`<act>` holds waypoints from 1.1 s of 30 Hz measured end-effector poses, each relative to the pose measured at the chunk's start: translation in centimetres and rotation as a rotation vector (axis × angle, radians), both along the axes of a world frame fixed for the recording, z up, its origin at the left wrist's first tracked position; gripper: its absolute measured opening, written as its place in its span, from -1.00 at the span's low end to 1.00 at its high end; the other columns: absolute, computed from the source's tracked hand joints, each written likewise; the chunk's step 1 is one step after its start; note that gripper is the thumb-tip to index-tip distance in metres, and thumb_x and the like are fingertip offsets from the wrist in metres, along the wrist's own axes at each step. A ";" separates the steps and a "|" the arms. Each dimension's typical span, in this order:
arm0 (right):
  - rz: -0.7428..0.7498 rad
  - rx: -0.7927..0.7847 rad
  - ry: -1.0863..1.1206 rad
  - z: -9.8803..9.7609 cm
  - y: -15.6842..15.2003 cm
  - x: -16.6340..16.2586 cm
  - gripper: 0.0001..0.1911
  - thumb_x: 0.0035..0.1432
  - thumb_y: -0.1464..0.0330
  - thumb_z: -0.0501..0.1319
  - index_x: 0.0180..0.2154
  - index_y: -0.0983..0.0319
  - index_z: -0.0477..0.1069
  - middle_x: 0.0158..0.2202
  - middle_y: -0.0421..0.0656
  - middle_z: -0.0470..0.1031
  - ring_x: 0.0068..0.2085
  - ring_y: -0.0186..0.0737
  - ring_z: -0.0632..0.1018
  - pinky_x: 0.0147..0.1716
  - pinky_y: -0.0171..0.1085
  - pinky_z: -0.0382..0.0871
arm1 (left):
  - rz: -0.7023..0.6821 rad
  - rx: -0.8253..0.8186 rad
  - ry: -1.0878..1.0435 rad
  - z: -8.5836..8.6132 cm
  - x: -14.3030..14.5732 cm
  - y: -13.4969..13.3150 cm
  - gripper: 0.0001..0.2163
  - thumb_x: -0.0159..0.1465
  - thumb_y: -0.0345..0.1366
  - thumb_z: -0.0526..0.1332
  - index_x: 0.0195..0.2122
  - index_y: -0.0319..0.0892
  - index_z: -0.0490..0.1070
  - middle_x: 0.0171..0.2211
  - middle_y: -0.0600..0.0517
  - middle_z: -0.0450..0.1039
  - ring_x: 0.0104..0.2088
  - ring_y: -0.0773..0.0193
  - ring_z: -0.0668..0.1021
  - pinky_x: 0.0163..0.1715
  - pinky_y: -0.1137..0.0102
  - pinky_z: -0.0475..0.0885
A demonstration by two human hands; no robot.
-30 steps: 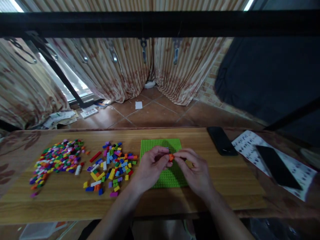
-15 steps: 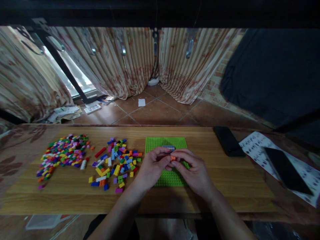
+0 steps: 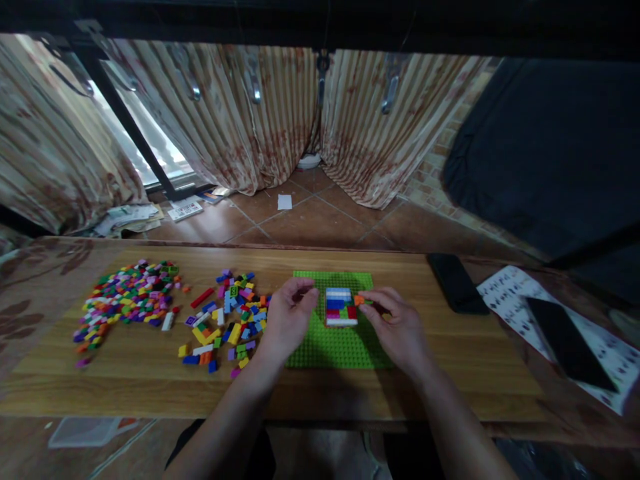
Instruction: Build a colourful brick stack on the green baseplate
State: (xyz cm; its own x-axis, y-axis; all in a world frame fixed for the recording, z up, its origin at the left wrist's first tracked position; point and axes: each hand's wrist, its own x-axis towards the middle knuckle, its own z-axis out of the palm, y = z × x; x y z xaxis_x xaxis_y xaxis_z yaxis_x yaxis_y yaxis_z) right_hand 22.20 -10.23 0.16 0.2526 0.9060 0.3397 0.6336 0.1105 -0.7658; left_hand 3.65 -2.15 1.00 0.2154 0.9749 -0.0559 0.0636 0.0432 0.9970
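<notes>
A green studded baseplate lies on the wooden board in front of me. On its middle stands a small block of bricks in light blue, white, blue, green, red and magenta rows. My right hand pinches an orange brick just right of that block; whether the two touch I cannot tell. My left hand is over the plate's left edge, thumb and fingers a little apart, with nothing seen between them.
Loose mixed bricks lie left of the plate, with a denser brick pile farther left. At right are a black phone, a printed sheet and a second dark device. The wooden board carries the bricks.
My hands have moved apart, uncovering the brick block. The orange brick, earlier between both hands, is now in my right hand only. My left hand has shifted left and loosened.
</notes>
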 end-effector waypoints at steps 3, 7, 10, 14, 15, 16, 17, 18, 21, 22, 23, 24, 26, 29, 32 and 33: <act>0.036 -0.016 -0.006 -0.5 0.2 -0.4 -0.80 0.25 0.29 0.19 -0.15 0.15 0.56 -0.21 -0.10 0.52 -0.18 -0.17 0.56 -0.20 -0.20 0.47 | 0.009 0.069 0.103 -1.2 -0.1 0.3 -0.77 0.14 -0.26 0.28 -0.19 -0.21 0.51 -0.28 -0.02 0.55 -0.30 0.26 0.56 -0.27 0.41 0.42; 0.052 -0.014 0.007 -0.5 0.4 -1.3 -0.79 0.25 0.33 0.19 -0.12 0.17 0.55 -0.21 -0.10 0.52 -0.20 -0.20 0.56 -0.19 -0.23 0.46 | -0.038 0.058 0.173 -2.0 0.4 0.0 -0.71 0.14 -0.25 0.28 -0.11 -0.22 0.50 -0.21 -0.06 0.55 -0.32 0.24 0.55 -0.27 0.37 0.44; 0.042 -0.012 0.011 -0.5 0.5 -1.5 -0.78 0.24 0.35 0.20 -0.11 0.18 0.56 -0.22 -0.10 0.52 -0.22 -0.21 0.55 -0.21 -0.23 0.45 | -0.073 0.032 0.170 -2.0 0.8 -0.3 -0.70 0.16 -0.27 0.27 -0.09 -0.22 0.48 -0.17 -0.08 0.55 -0.34 0.26 0.56 -0.27 0.37 0.45; 0.026 -0.032 0.024 -0.8 0.5 -1.5 -0.78 0.20 0.33 0.24 -0.12 0.17 0.56 -0.25 -0.13 0.51 -0.29 -0.23 0.52 -0.25 -0.23 0.43 | -0.080 0.010 0.157 -2.0 1.1 -0.4 -0.71 0.14 -0.31 0.27 -0.09 -0.23 0.48 -0.17 -0.08 0.55 -0.34 0.27 0.56 -0.27 0.38 0.46; 0.019 -0.042 0.036 -0.9 0.5 -1.4 -0.77 0.18 0.32 0.25 -0.11 0.16 0.56 -0.25 -0.14 0.51 -0.32 -0.24 0.50 -0.27 -0.24 0.42 | -0.085 0.011 0.158 -2.0 1.2 -0.4 -0.71 0.14 -0.32 0.26 -0.09 -0.24 0.47 -0.17 -0.08 0.55 -0.34 0.27 0.56 -0.27 0.38 0.46; 0.010 -0.054 0.054 -0.9 0.5 -1.4 -0.75 0.16 0.31 0.26 -0.10 0.15 0.55 -0.25 -0.14 0.51 -0.34 -0.25 0.49 -0.30 -0.24 0.42 | -0.093 0.015 0.159 -2.1 1.2 -0.4 -0.70 0.15 -0.33 0.26 -0.08 -0.24 0.47 -0.16 -0.08 0.55 -0.34 0.27 0.56 -0.27 0.37 0.47; -0.002 -0.065 0.080 -1.0 0.5 -1.2 -0.73 0.14 0.29 0.28 -0.10 0.14 0.55 -0.25 -0.15 0.52 -0.36 -0.26 0.48 -0.32 -0.24 0.41 | -0.101 0.021 0.160 -2.1 1.2 -0.5 -0.70 0.15 -0.33 0.25 -0.07 -0.24 0.46 -0.16 -0.08 0.55 -0.34 0.27 0.56 -0.26 0.37 0.47; -0.017 -0.077 0.109 -1.0 0.5 -1.1 -0.72 0.13 0.27 0.28 -0.09 0.14 0.55 -0.24 -0.15 0.52 -0.37 -0.26 0.48 -0.33 -0.24 0.41 | -0.107 0.024 0.161 -2.0 1.2 -0.5 -0.70 0.16 -0.33 0.24 -0.07 -0.24 0.46 -0.15 -0.09 0.55 -0.34 0.27 0.56 -0.26 0.36 0.48; -0.111 -0.098 0.221 -1.1 0.6 -0.6 -0.69 0.14 0.18 0.26 -0.12 0.17 0.55 -0.23 -0.12 0.56 -0.34 -0.22 0.51 -0.28 -0.20 0.42 | -0.112 0.025 0.180 -1.5 1.2 -0.6 -0.71 0.17 -0.33 0.24 -0.07 -0.25 0.46 -0.15 -0.09 0.55 -0.33 0.26 0.57 -0.26 0.37 0.48; -0.151 -0.107 0.274 -1.2 0.7 -0.5 -0.67 0.14 0.15 0.25 -0.13 0.19 0.55 -0.22 -0.10 0.57 -0.30 -0.19 0.53 -0.24 -0.17 0.43 | -0.114 0.021 0.187 -1.3 1.2 -0.6 -0.72 0.18 -0.33 0.23 -0.08 -0.26 0.46 -0.16 -0.09 0.56 -0.34 0.26 0.58 -0.27 0.37 0.48; -0.184 -0.118 0.339 -1.4 0.8 -0.4 -0.64 0.13 0.12 0.25 -0.13 0.20 0.55 -0.22 -0.09 0.58 -0.26 -0.16 0.54 -0.19 -0.14 0.43 | -0.116 0.019 0.192 -1.1 1.2 -0.6 -0.73 0.18 -0.33 0.23 -0.09 -0.26 0.46 -0.17 -0.09 0.56 -0.34 0.27 0.58 -0.29 0.39 0.48; -0.208 -0.130 0.410 -1.6 0.9 -0.5 -0.60 0.11 0.09 0.25 -0.12 0.21 0.54 -0.20 -0.07 0.59 -0.22 -0.14 0.55 -0.15 -0.12 0.42 | -0.119 0.016 0.192 -0.9 1.2 -0.6 -0.74 0.19 -0.32 0.22 -0.10 -0.26 0.46 -0.19 -0.08 0.56 -0.36 0.27 0.58 -0.31 0.40 0.48; -0.222 -0.149 0.541 -2.0 1.2 -0.8 -0.53 0.05 0.06 0.28 -0.08 0.22 0.51 -0.16 -0.06 0.58 -0.15 -0.11 0.55 -0.10 -0.10 0.42 | -0.127 0.015 0.177 -1.1 1.3 -0.5 -0.75 0.21 -0.31 0.20 -0.10 -0.26 0.46 -0.21 -0.07 0.57 -0.39 0.29 0.57 -0.36 0.42 0.48; -0.202 -0.161 0.623 -2.8 1.6 -1.4 -0.47 -0.01 0.06 0.31 -0.04 0.21 0.48 -0.12 -0.06 0.56 -0.13 -0.12 0.54 -0.11 -0.12 0.42 | -0.126 0.034 0.133 -2.2 1.3 -0.4 -0.75 0.25 -0.27 0.18 -0.08 -0.24 0.46 -0.23 -0.06 0.57 -0.40 0.30 0.57 -0.38 0.42 0.48; -0.210 -0.183 0.584 -3.2 1.8 -1.7 -0.46 -0.03 0.09 0.32 -0.03 0.21 0.48 -0.13 -0.07 0.54 -0.16 -0.14 0.53 -0.12 -0.12 0.42 | -0.132 0.069 0.116 -3.1 1.3 -0.2 -0.75 0.27 -0.25 0.15 -0.08 -0.23 0.46 -0.22 -0.07 0.57 -0.39 0.29 0.57 -0.38 0.42 0.47; -0.214 -0.191 0.562 -3.2 1.9 -1.7 -0.46 -0.03 0.09 0.32 -0.03 0.21 0.48 -0.14 -0.08 0.54 -0.17 -0.14 0.53 -0.12 -0.11 0.42 | -0.136 0.078 0.122 -3.2 1.2 -0.2 -0.75 0.27 -0.26 0.15 -0.09 -0.23 0.47 -0.22 -0.07 0.57 -0.39 0.29 0.57 -0.38 0.42 0.47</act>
